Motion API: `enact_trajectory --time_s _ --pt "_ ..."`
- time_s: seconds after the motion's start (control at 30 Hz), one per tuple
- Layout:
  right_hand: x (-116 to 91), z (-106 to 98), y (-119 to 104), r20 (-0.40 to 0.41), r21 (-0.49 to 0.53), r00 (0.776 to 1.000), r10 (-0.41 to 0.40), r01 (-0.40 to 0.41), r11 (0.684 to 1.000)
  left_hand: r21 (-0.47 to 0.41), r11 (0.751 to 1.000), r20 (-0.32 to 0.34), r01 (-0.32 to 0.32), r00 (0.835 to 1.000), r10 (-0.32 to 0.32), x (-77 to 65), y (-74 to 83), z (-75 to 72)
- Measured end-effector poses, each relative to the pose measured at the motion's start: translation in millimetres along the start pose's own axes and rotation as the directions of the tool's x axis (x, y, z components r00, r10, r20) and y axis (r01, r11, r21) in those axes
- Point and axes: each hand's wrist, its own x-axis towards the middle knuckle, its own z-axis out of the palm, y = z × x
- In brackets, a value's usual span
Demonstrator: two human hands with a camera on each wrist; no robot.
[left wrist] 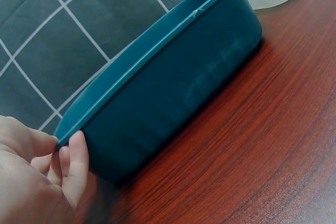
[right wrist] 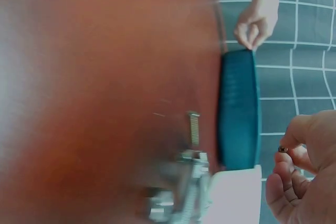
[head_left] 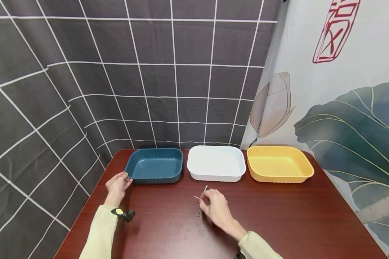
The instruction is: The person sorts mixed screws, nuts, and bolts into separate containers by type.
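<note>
My left hand (head_left: 116, 185) pinches the near left corner of the blue tray (left wrist: 157, 98) by its rim, thumb on one side and fingers on the other. Over the table my right hand (head_left: 216, 208) pinches a small metal screw (right wrist: 282, 149); only its end shows between thumb and fingertip in the right wrist view. Below that hand lie metal bolts, one a long bolt (right wrist: 194, 128) on the wood. A blurred group of metal hardware (right wrist: 191, 187) sits beside it, its pieces hard to tell apart. In the head view the hand partly hides them.
A white tray (head_left: 216, 178) stands right of the blue one, and a yellow tray (head_left: 280, 178) stands farther right, all along the back of the dark red table (head_left: 168, 230). A gridded grey cloth (head_left: 155, 82) hangs behind and at the left.
</note>
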Motion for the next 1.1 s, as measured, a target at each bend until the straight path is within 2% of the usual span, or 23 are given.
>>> enact_trajectory --time_s 0.1,0.33,0.67,0.8,0.93,1.1 --pt "20.9 3.4 -1.2 0.000 0.030 1.000 -0.021 0.021 0.999 -0.008 1.000 0.005 -0.004 1.000 0.004 0.5 -0.3 -1.0" --pt "64.0 18.0 -8.2 0.042 0.111 0.999 -0.004 -0.001 0.994 -0.003 1.000 0.003 -0.007 1.000 0.007 -3.4 -0.6 -1.2" --pt "103.4 49.6 -14.7 0.120 0.186 0.993 0.000 -0.023 0.982 0.009 1.000 0.001 -0.017 1.000 0.017 -3.1 -1.0 -0.4" --pt "115.7 62.1 -18.4 0.169 0.156 0.985 0.022 -0.049 0.987 0.010 1.000 -0.006 -0.023 1.000 0.023 -2.7 -1.1 -0.2" --pt "127.2 75.0 -21.0 0.210 0.083 0.977 0.048 -0.067 0.994 0.002 0.999 -0.024 -0.034 0.999 0.034 -3.8 -1.2 1.2" --pt "136.0 86.9 -23.2 0.218 -0.042 0.975 0.037 -0.028 0.999 -0.017 0.999 -0.031 -0.046 0.998 0.046 -4.3 -1.7 3.1"
